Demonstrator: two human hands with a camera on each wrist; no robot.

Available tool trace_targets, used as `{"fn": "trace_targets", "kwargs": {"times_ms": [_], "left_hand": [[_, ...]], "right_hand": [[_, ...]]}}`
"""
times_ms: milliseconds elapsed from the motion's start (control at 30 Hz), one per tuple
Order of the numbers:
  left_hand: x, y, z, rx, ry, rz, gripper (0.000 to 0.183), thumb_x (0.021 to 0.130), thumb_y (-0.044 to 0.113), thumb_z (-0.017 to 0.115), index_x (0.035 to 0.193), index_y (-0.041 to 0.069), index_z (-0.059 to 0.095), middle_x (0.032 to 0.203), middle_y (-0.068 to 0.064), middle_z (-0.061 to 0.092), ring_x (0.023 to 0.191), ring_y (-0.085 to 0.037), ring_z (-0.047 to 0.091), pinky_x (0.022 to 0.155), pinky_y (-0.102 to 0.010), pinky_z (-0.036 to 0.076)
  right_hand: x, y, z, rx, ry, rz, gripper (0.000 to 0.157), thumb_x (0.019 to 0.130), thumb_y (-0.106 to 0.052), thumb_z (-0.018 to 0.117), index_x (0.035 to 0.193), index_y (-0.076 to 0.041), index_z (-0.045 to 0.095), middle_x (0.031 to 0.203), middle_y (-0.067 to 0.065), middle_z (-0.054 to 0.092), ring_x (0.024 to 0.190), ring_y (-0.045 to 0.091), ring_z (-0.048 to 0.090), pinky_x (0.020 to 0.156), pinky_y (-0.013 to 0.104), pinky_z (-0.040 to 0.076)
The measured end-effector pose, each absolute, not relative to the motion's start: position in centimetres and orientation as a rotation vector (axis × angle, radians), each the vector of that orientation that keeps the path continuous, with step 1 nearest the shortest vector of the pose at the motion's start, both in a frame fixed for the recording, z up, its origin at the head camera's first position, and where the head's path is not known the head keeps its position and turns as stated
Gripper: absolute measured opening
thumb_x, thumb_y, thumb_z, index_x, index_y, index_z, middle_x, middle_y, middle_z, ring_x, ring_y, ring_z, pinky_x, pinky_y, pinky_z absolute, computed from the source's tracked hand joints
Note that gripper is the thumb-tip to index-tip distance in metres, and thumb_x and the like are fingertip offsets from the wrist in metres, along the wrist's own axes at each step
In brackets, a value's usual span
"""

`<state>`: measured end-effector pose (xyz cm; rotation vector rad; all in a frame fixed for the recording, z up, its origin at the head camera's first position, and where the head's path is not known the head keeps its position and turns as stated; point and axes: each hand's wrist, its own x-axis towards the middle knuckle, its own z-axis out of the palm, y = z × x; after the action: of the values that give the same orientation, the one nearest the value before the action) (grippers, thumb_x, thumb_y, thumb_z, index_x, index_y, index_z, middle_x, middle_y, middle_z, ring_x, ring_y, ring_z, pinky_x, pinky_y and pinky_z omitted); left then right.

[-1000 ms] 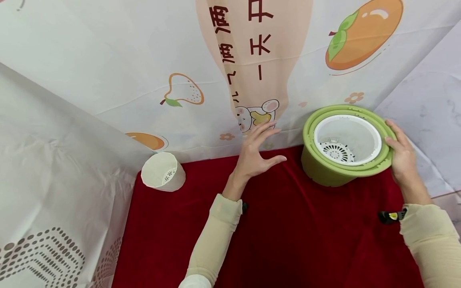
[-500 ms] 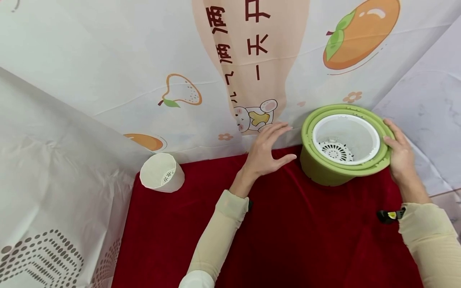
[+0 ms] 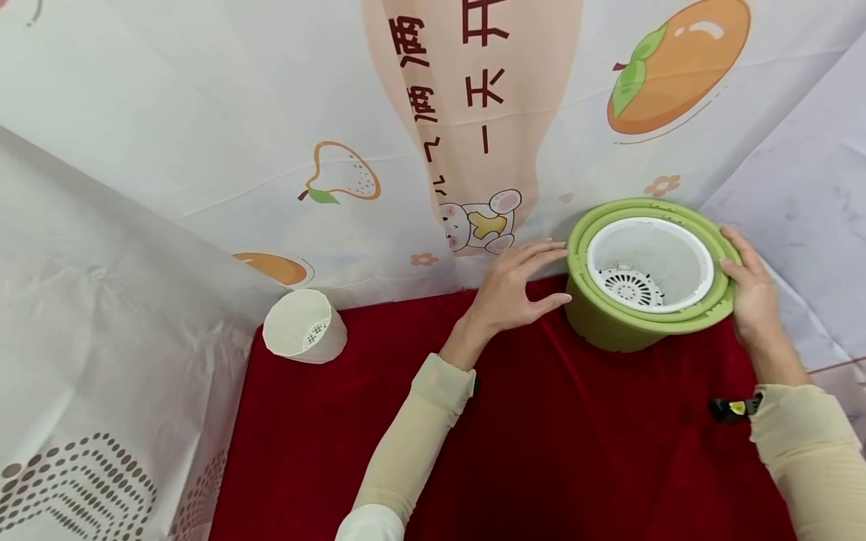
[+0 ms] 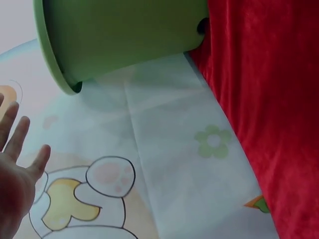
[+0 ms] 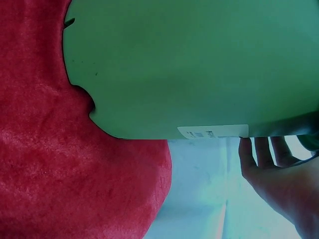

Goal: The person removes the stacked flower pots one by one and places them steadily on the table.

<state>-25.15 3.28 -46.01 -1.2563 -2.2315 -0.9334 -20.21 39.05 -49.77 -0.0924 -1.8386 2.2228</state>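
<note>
A green flower pot with a wide rim stands at the right of the head view. Inside it sits a white liner pot with a slotted bottom. My right hand grips the right side of the rim, thumb on top; the right wrist view shows the fingers under the rim against the wall, near a white label. Fingers spread, my left hand reaches to the pot's left side. In the left wrist view a gap shows between that hand and the pot.
At the left back corner of the red cloth stands a small white pot with holes in its bottom. A printed white sheet rises behind the cloth, close to both pots. Another pale sheet hangs at the left.
My left hand has moved right, from mid-cloth to the green flower pot's left edge, fingers still spread. My right hand keeps its grip, and both pots stay in place.
</note>
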Motion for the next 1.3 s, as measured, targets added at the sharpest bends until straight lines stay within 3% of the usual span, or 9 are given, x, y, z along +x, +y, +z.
{"fn": "trace_targets", "kwargs": {"times_ms": [367, 667, 933, 1300], "left_hand": [[-25.0, 5.6, -45.8, -1.310, -2.322, -0.746, 0.065, 0.084, 0.055, 0.073, 0.134, 0.015, 0.063, 0.137, 0.002, 0.060, 0.132, -0.005, 0.048, 0.117, -0.026, 0.020], [-25.0, 7.2, -46.1, -1.367, -2.365, -0.687, 0.062, 0.085, 0.056, 0.071, 0.133, 0.017, 0.064, 0.136, 0.004, 0.062, 0.134, -0.009, 0.048, 0.117, -0.024, 0.015], [-24.6, 8.0, -46.7, -1.397, -2.464, -0.661, 0.058, 0.087, 0.055, 0.069, 0.132, 0.020, 0.065, 0.135, 0.008, 0.061, 0.135, -0.007, 0.046, 0.117, -0.033, 0.024], [-25.0, 9.0, -46.9, -1.460, -2.472, -0.516, 0.053, 0.088, 0.059, 0.065, 0.127, 0.024, 0.068, 0.133, 0.009, 0.062, 0.136, -0.010, 0.046, 0.120, -0.033, 0.016]], "right_hand": [[-20.0, 38.9, -49.6, -0.110, -1.863, 2.191, 0.050, 0.105, -0.004, 0.038, 0.154, -0.007, 0.034, 0.163, -0.002, 0.025, 0.146, 0.005, 0.018, 0.111, 0.009, 0.015], [-19.7, 39.3, -49.8, -0.110, -1.822, 2.213, 0.050, 0.104, -0.003, 0.038, 0.154, -0.009, 0.036, 0.162, 0.000, 0.027, 0.144, 0.007, 0.022, 0.109, 0.009, 0.020], [-19.8, 38.9, -49.8, -0.111, -1.813, 2.216, 0.050, 0.104, -0.001, 0.039, 0.153, -0.006, 0.036, 0.162, 0.000, 0.028, 0.146, 0.007, 0.019, 0.112, 0.010, 0.015], [-20.2, 39.0, -49.8, -0.098, -1.834, 2.176, 0.050, 0.103, -0.001, 0.040, 0.153, -0.006, 0.038, 0.161, 0.002, 0.028, 0.146, 0.008, 0.020, 0.112, 0.010, 0.015]]}}
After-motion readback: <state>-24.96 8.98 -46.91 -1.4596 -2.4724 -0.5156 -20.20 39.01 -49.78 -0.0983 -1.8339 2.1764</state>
